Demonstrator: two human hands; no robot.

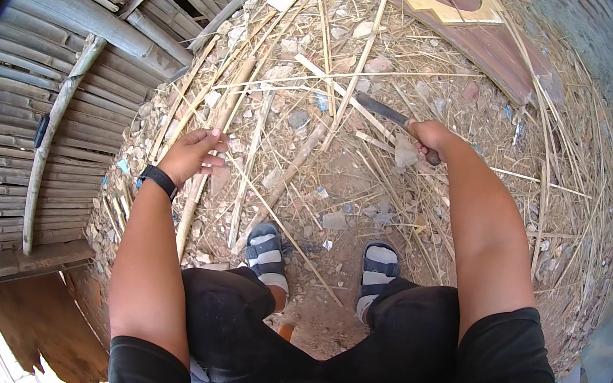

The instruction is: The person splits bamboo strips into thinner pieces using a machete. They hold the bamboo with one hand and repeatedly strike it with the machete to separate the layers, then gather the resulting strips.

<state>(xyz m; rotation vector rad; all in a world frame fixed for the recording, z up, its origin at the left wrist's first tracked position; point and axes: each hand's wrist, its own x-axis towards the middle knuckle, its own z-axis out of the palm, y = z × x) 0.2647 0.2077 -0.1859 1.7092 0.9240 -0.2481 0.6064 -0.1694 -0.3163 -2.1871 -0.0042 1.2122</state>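
My right hand [431, 137] is closed round the handle of a machete [383, 110], its dark blade pointing left and slightly away from me. Above the litter on the left, my left hand [191, 155] has its fingers apart, and I see nothing gripped in it. A black watch [159, 180] is on that wrist. Close to the left fingertips, the upper end of a thin bamboo strip [286, 228] begins; it slants down to the right past my feet. Thicker bamboo pieces [236, 89] lie beneath and beyond the left hand. A pale split strip [322, 75] runs near the blade's tip.
My sandalled feet [266, 254] rest on dirt strewn with stones and straw. A bamboo slat wall [43, 133] rises on the left. At the far right lies a brown wooden panel [495, 54] with a yellow cut-out edge. Long strips [544, 176] pile up along the right side.
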